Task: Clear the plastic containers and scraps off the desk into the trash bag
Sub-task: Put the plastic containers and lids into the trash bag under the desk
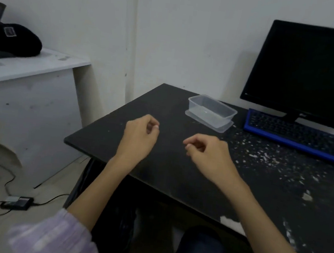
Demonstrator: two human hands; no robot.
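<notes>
Both hands hover over the black desk [164, 105], fingers loosely curled and holding nothing: the left hand [139, 137] near the desk's left edge, the right hand [208, 154] beside it. Beyond them a clear plastic container [211, 109] sits on its lid [222, 128]. White scraps [266, 156] litter the right side. The monitor [311, 76] logo is too blurred to read, as is the patch on the black cap [13, 39].

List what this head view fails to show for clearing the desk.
- Trash bag: nowhere in the head view.
- Scraps: too small to tell what they are.
- Desk: its right end is cut off by the frame edge.
- Left hand and right hand: fingers curled; whether they pinch a scrap cannot be told.
- Plastic container: appears empty.
</notes>
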